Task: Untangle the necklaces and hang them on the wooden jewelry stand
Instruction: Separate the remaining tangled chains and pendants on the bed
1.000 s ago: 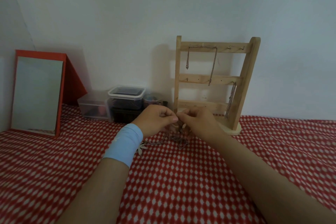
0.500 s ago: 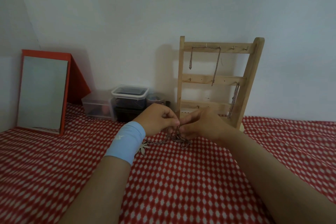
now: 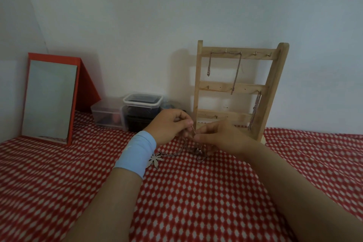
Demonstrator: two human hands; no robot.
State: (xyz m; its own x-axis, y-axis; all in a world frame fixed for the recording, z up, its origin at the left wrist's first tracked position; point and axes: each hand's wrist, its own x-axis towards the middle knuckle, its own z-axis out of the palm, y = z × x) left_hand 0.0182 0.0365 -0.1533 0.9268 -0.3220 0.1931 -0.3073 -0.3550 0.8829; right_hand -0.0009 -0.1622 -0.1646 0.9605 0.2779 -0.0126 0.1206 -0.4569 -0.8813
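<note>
A tangle of thin metal necklaces (image 3: pixel 197 153) lies on the red-and-white cloth, with a silver leaf pendant (image 3: pixel 155 160) trailing to its left. My left hand (image 3: pixel 170 125), with a light blue wristband, and my right hand (image 3: pixel 218 136) both pinch a chain just above the tangle, fingertips almost touching. Right behind the hands stands the wooden jewelry stand (image 3: pixel 235 86), against the wall. One chain (image 3: pixel 236 70) is draped over two hooks on its top bar, and another chain (image 3: pixel 255 110) hangs from the middle bar on the right.
A red-framed mirror (image 3: pixel 49 98) leans at the left. Clear plastic containers (image 3: pixel 137 110) sit by the wall between the mirror and the stand. The red-and-white cloth (image 3: pixel 196 192) covers the whole surface.
The view has shifted slightly, so the stand sits further right in the frame. Both hands stay together on the chain and have dropped a little lower over the tangle.
</note>
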